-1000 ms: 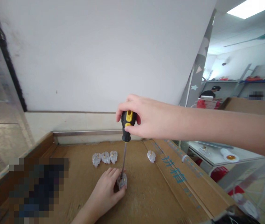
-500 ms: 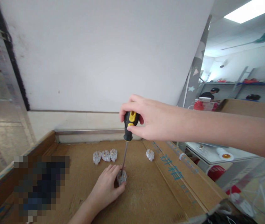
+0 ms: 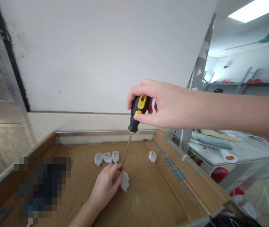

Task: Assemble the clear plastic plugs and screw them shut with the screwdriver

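Note:
My right hand (image 3: 146, 102) is wrapped round the black and yellow handle of a screwdriver (image 3: 134, 121), its shaft slanting down to the left. At the tip, the fingers of my left hand (image 3: 107, 181) are pinched together; whatever small thing they hold is hidden. Just right of those fingers a clear plastic plug (image 3: 125, 183) with brass-coloured metal inside lies on the cardboard, apparently not gripped. Three similar clear plugs (image 3: 107, 157) sit in a row farther back, and a single clear plug (image 3: 152, 156) lies to the right.
A cardboard box bottom (image 3: 139, 205) with raised sides forms the work surface, with blue writing on its right flap. A blurred dark object (image 3: 46, 186) is at left. A white wall (image 3: 101, 56) rises behind. At right stands a white table (image 3: 210, 154) with a tape roll and cables.
My right hand has lifted the screwdriver up and right, tilting it more. Its tip has left the plug, which my left fingers have let go; they now pinch at the tip.

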`<state>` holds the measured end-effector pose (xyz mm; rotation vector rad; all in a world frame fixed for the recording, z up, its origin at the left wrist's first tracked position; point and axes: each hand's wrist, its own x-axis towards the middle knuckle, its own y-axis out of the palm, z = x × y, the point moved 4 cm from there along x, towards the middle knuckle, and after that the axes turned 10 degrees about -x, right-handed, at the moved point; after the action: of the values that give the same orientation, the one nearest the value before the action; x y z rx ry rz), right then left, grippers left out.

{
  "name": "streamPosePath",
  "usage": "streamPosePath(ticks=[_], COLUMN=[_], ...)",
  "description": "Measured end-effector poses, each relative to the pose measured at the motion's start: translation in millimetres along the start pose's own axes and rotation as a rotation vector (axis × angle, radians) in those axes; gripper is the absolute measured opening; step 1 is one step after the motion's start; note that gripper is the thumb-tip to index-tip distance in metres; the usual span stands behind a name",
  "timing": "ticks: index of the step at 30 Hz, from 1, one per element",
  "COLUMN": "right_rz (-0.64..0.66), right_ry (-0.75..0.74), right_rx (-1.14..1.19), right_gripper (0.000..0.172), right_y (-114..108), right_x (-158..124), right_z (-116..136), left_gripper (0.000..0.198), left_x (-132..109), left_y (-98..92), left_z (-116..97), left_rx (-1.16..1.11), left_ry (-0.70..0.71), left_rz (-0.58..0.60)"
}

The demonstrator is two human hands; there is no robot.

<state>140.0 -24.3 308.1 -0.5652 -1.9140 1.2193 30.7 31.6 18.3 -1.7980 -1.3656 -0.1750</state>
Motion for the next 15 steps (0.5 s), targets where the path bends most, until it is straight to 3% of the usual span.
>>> streamPosePath(ticks=[6, 10, 13, 15], right_rz=[-0.021, -0.226, -0.363, -0.379], right_ry=[0.072, 0.225, 0.311, 0.331], right_rx=[-0.004, -0.115, -0.205, -0.269], right_gripper=[0.016, 0.014, 0.010, 0.013], right_y=[6, 23, 70, 116], right_x=[-9, -52, -109, -148], right_z=[-24, -35, -19, -2], left_gripper=[0.020, 0.019, 0.018, 0.018], left_x=[0, -1, -2, -2], left_y=[-2.6, -7.7, -7.6, -6.8], left_z=[13, 15, 15, 15], left_rx=[0.095, 0.125, 0.149, 0.155], left_ry=[-0.076, -0.187, -0.237, -0.252], left_rz=[-0.059, -0.042, -0.010, 0.004])
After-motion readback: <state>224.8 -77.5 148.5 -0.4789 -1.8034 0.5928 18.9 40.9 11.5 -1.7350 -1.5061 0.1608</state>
